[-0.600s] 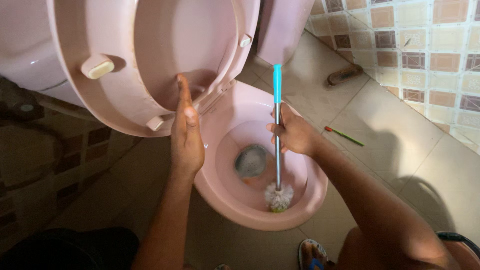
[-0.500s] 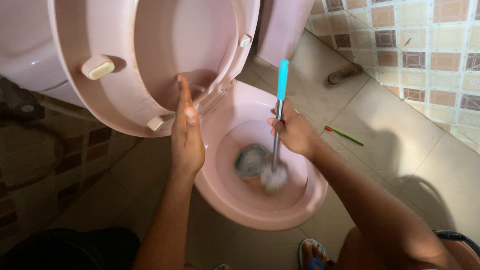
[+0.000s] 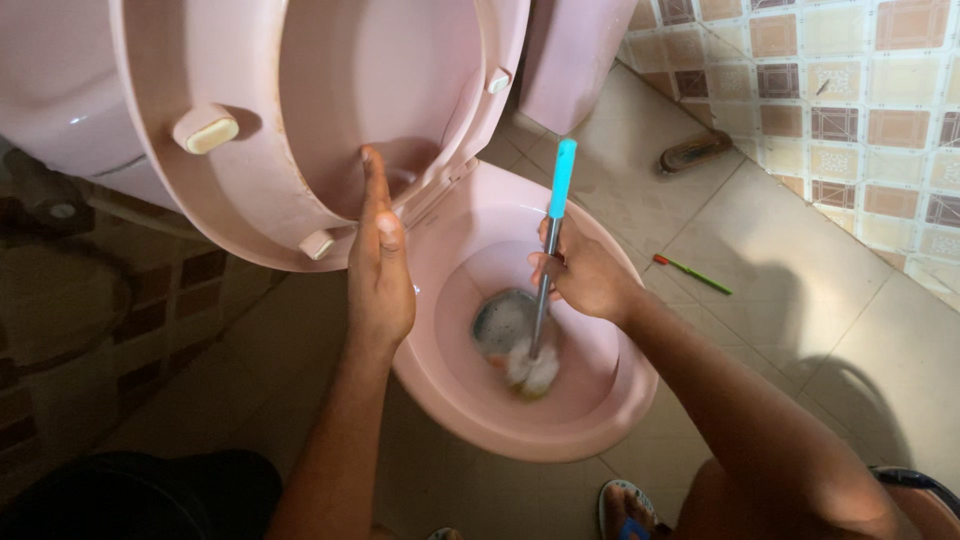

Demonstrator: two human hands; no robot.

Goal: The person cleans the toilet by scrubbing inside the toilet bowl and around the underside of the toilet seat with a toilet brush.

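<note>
Tiled floor [image 3: 800, 330]: right hand [image 3: 585, 275] grips toilet brush [image 3: 545, 290].

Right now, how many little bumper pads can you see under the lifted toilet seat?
3. One bumper sits at the upper left, one low beside the left hand, and one at the upper right. More may be hidden.

Bright light from the upper right on the tiled floor [image 3: 800, 250], dim and dark at the left, a soft shadow on the floor, brush head [image 3: 532, 370] blurry, curved edges
</note>
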